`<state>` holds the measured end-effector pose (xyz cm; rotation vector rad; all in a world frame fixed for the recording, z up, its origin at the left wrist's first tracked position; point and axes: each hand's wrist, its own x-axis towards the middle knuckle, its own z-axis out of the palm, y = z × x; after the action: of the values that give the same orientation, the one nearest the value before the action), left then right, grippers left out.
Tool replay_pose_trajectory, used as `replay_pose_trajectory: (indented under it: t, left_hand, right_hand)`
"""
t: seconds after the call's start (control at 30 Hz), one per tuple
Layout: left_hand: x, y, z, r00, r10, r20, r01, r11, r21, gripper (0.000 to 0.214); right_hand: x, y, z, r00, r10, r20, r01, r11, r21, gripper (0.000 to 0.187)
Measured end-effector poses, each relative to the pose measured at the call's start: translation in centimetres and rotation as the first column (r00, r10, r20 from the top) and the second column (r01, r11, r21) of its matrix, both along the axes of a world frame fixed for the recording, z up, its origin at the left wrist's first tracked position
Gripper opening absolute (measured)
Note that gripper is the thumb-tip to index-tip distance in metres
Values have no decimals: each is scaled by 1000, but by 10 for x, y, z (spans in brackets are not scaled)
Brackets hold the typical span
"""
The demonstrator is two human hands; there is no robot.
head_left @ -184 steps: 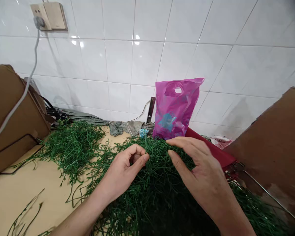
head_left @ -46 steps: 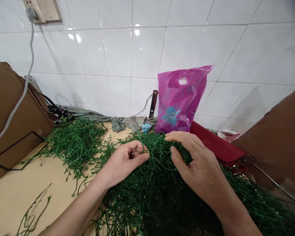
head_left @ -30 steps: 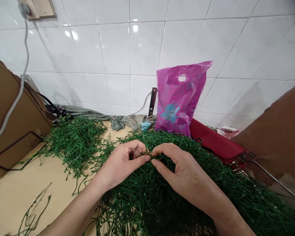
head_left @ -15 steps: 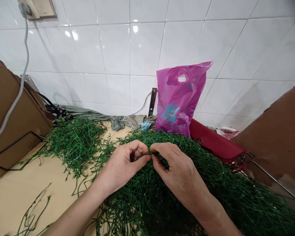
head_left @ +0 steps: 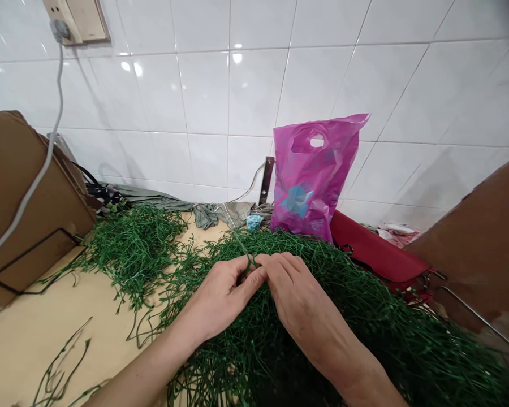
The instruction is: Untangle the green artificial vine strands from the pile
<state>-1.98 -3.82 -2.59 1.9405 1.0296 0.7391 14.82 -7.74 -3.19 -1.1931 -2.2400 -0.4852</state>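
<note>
one left hand (head_left: 221,297) pinches a green strand (head_left: 249,262), meeting a curled right hand (head_left: 297,299), its grip unclear.

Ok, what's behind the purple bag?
Behind the purple bag is the white tiled wall. A dark strip shows by its left edge, a red bag by its right. Anything directly behind the purple bag is covered, so I can't tell.

Open air lies above the left hand (head_left: 223,294) and right hand (head_left: 299,302), with the purple bag (head_left: 307,186) blocking just behind. The large green heap (head_left: 365,288) fills the space under the 2 hands. At front left, bare tabletop (head_left: 110,328) leaves room beside loose stems (head_left: 61,370); the cardboard box (head_left: 29,226) and hanging cable (head_left: 50,152) obstruct farther left.
</note>
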Motion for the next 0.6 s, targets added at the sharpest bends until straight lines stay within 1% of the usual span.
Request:
replay_pose_trajectory:
  t: [0.07,0.1,0.17,0.23,0.3,0.37,0.4,0.43,0.47,0.53,0.57,0.6]
  left_hand:
    - [2,-1,0,998,20,-57,-14,995,103,44]
    - [3,-1,0,997,28,-74,-15,986,167,44]
    - [4,0,0,996,21,-87,5,958,288,41]
    - [4,1,-1,998,-9,-65,33,924,380,39]
    - [3,1,-3,999,-47,-19,51,906,421,37]
    - [3,0,-7,995,-86,45,61,915,399,36]
    - [4,-2,-9,991,-99,85,62,929,365,37]
    - [5,-4,-11,986,-107,128,61,945,321,38]
    - [7,-6,-14,979,-110,174,59,961,271,40]
    - [10,-10,-17,957,-106,269,60,983,176,45]
    - [11,-10,-18,945,-94,315,53,989,137,47]
    - [11,-10,-17,933,-73,352,37,994,106,48]
  right_hand:
    - [0,-1,-2,1000,-19,18,19,1000,2,41]
    - [0,-2,-3,999,-27,18,27,1000,-4,39]
    - [-1,-2,-2,999,-40,-11,39,998,-38,30]
    - [-5,-2,0,996,-34,-83,27,996,-89,22]
    - [-10,-1,3,979,10,-203,-30,995,-96,23]
    - [-14,0,5,936,89,-341,-121,990,-73,26]
    - [-16,2,4,903,118,-413,-165,983,-80,26]
    - [-16,3,2,862,128,-491,-208,971,-113,27]
    - [-16,5,0,810,112,-575,-249,954,-165,26]
    - [-11,11,-5,680,27,-733,-320,911,-262,25]
    - [-7,13,-7,612,-13,-791,-345,895,-281,25]
    - [-2,16,-8,568,-42,-822,-355,888,-290,24]
